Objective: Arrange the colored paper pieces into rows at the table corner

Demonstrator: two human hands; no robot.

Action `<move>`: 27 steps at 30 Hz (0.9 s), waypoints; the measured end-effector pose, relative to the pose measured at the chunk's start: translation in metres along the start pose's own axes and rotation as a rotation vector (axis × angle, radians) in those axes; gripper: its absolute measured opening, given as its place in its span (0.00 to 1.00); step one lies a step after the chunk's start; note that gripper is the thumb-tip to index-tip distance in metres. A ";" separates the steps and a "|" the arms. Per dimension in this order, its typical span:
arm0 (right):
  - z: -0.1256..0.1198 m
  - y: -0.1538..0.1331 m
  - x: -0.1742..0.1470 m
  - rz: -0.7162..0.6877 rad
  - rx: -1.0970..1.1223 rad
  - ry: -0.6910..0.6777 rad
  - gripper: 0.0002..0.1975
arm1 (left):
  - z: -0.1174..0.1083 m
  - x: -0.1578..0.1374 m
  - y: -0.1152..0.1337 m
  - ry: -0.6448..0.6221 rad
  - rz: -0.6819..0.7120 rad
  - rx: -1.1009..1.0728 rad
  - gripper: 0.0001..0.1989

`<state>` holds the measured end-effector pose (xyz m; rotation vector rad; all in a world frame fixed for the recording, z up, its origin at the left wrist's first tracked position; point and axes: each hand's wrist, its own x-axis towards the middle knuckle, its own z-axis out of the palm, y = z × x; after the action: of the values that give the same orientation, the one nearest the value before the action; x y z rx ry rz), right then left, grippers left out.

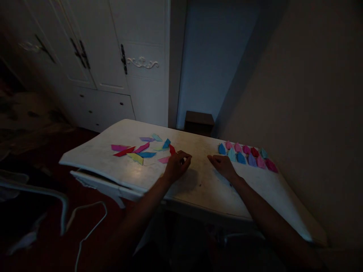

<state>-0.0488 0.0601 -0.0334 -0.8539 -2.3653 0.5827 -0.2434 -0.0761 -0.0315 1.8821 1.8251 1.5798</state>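
Note:
My left hand (178,166) is above the white table, its fingers curled and the thumb and fingertips drawn together. Close behind it lie a red folded paper strip (172,149) and a pink folded paper strip (163,160), partly covered by the hand. My right hand (224,165) is closed a short way to the right, with a gap between the two hands. Dim light hides what either hand holds, if anything. Nearest the right hand are a light teal folded paper piece (231,154) and a blue folded paper piece (221,149), standing in rows with several others.
Several flat folded strips, among them a yellow strip (136,157) and a purple strip (147,139), lie on the table (198,189) at left. A wall (317,113) borders its right side. Behind are a white wardrobe (147,87) and a brown box-like piece (199,121).

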 end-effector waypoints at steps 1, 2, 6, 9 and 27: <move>0.001 0.001 0.000 0.006 0.017 -0.019 0.29 | -0.006 -0.004 0.000 0.034 -0.008 -0.006 0.07; 0.002 0.002 -0.001 0.011 0.033 -0.036 0.29 | -0.012 -0.008 -0.001 0.059 -0.013 -0.007 0.07; 0.004 0.003 -0.003 0.027 0.066 -0.052 0.30 | -0.044 -0.025 -0.006 0.145 -0.048 0.114 0.07; 0.004 0.002 -0.004 0.036 0.056 -0.054 0.30 | -0.069 -0.034 -0.016 0.181 -0.063 0.307 0.07; 0.017 -0.040 -0.035 -0.085 -0.388 -0.164 0.30 | -0.079 -0.033 -0.030 -0.292 0.040 0.576 0.09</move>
<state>-0.0547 0.0041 -0.0363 -0.8893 -2.7000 0.1635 -0.3097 -0.1379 -0.0338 2.2216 2.2649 0.7612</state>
